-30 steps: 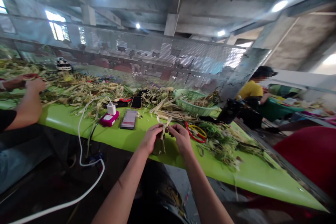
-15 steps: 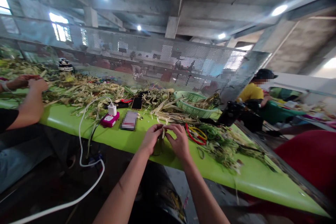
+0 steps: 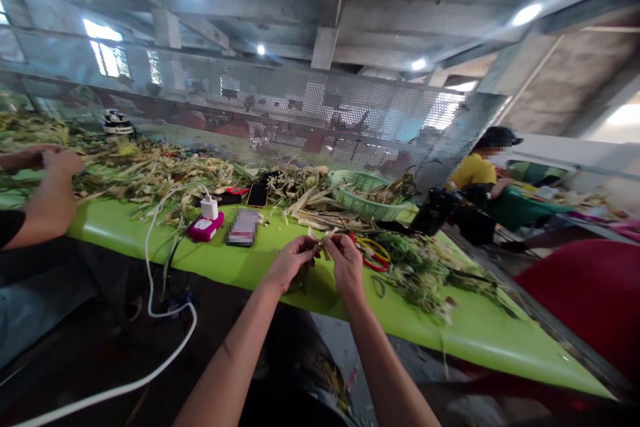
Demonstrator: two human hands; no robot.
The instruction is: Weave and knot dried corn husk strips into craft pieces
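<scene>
Both hands meet over the front edge of the green table (image 3: 240, 265). My left hand (image 3: 291, 261) pinches a pale dried leaf strip (image 3: 320, 244), its fingertips close to those of the other hand. From the right, my right hand (image 3: 346, 263) grips the same strip between thumb and fingers. Short pale ends of the strip stick up between the two hands; its lower part is hidden by the fingers. Just right of my right hand lie red and yellow-handled pliers (image 3: 374, 255) beside shredded green plant fibres (image 3: 425, 273).
Dried leaves (image 3: 190, 170) heap along the back by a perforated metal screen (image 3: 280, 100). A green basket (image 3: 367, 197) stands behind my hands. Phones (image 3: 243, 227) and a purple power block (image 3: 205, 225) with a white cable (image 3: 150, 267) lie left. Co-workers' hands (image 3: 63, 160) are at far left.
My hands have turned slightly at the strip; my right fingers now pinch its upper end, and its pale ends spread differently. The whole view has shifted a little.
</scene>
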